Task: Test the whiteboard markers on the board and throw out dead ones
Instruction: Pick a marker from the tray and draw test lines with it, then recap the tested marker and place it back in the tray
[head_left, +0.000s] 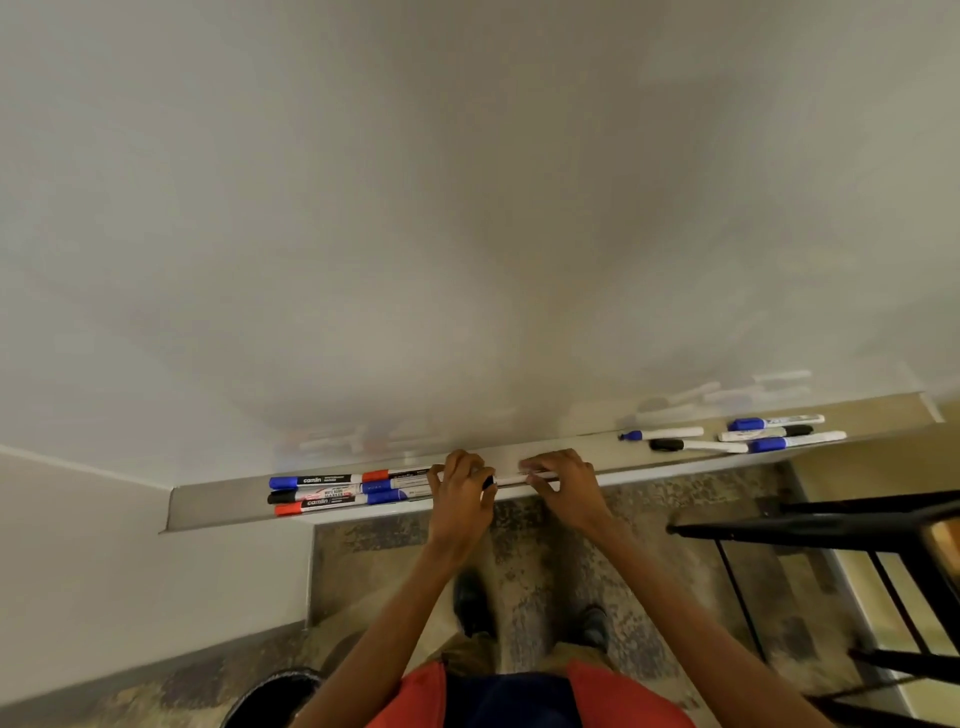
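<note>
We see one marker (511, 478), white with a black cap, held level at the front edge of the tray (218, 506) under the whiteboard (467, 234). The left hand (462, 491) curls round its cap end and the right hand (563, 483) pinches the barrel. In the tray lie six markers at left (332, 492) and five markers at right (779, 443). We cannot tell what the dark round container (270, 696) on the floor holds.

— How many on the long grey metal tray (218, 506)?
— Six thick white-barrelled markers (332, 491) at my left, perhaps another hidden under them; five slim white markers (675, 433) at my right; one white black-capped marker (509, 480) in my grip.
</note>
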